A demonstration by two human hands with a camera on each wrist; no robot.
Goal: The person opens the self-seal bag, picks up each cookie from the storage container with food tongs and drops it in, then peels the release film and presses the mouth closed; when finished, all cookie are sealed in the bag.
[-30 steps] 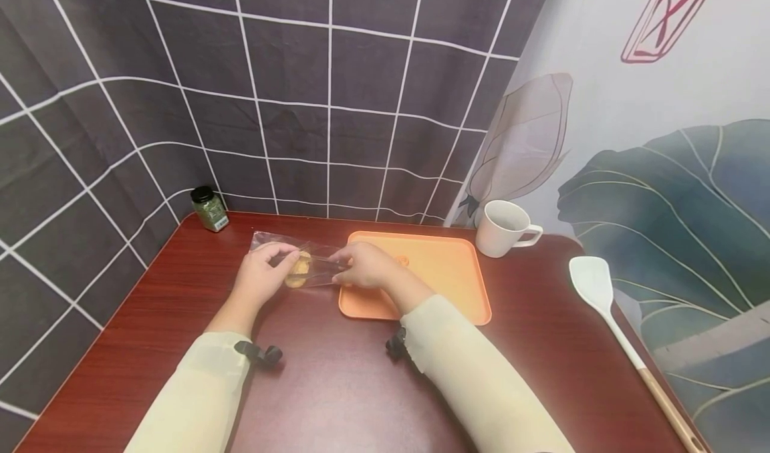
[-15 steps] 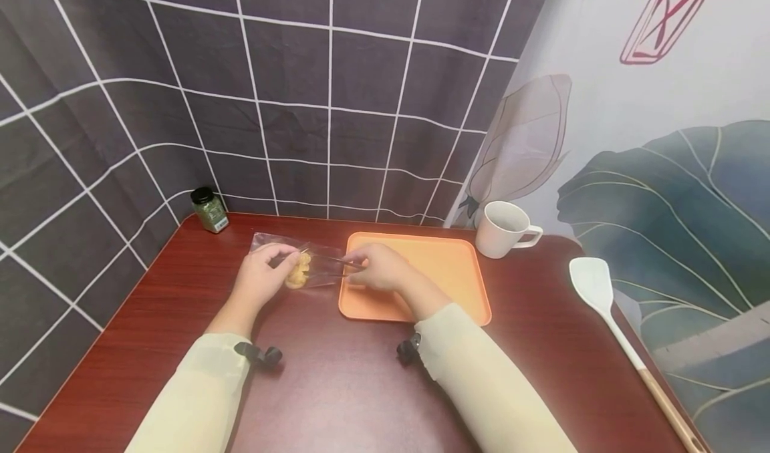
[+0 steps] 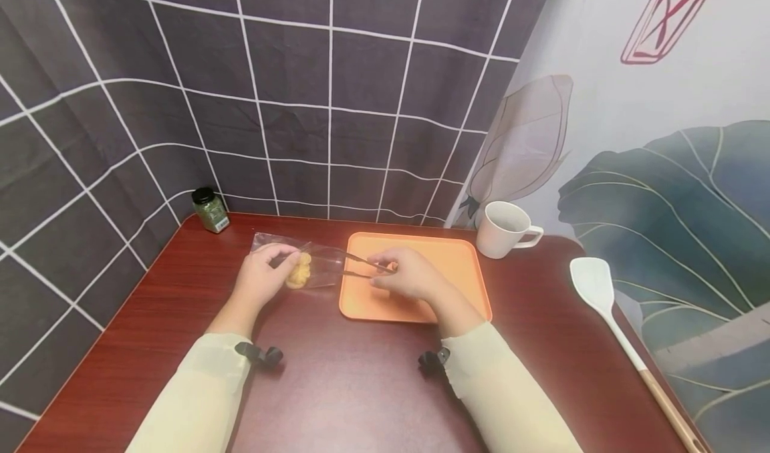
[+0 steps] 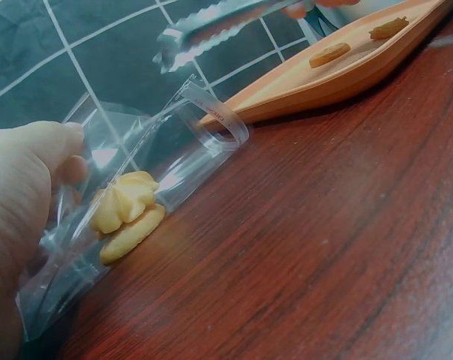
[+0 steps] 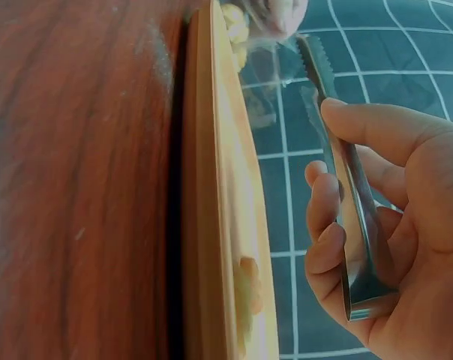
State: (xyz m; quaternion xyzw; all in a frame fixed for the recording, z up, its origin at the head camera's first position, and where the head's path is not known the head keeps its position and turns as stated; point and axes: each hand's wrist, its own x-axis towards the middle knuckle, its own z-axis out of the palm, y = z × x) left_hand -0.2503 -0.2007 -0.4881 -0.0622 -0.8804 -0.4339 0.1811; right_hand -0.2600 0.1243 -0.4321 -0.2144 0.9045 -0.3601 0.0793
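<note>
My left hand (image 3: 265,274) pinches a clear plastic bag (image 4: 178,169) lying on the table, its mouth facing the tray. Two pale yellow cookies (image 4: 125,202) are inside the bag, one leaning on the other. Over the orange tray (image 3: 445,256), my right hand (image 3: 412,276) grips metal tongs (image 5: 354,217) between thumb and fingers. The toothed tips point at the bag, outside its mouth, with nothing between them. On the tray lie two cookies (image 4: 329,55), mostly hidden by the right hand in the head view.
A white mug (image 3: 504,229) stands behind the tray's right corner. Far right lies a white spatula (image 3: 592,282) with a wooden handle. At the back left is a green-filled jar (image 3: 210,209) with a black lid. A tile-patterned curtain (image 3: 289,132) borders the table's back.
My right hand has moved right over the tray, pulling the tongs back out of the bag's mouth. My left hand and the bag have stayed in place.
</note>
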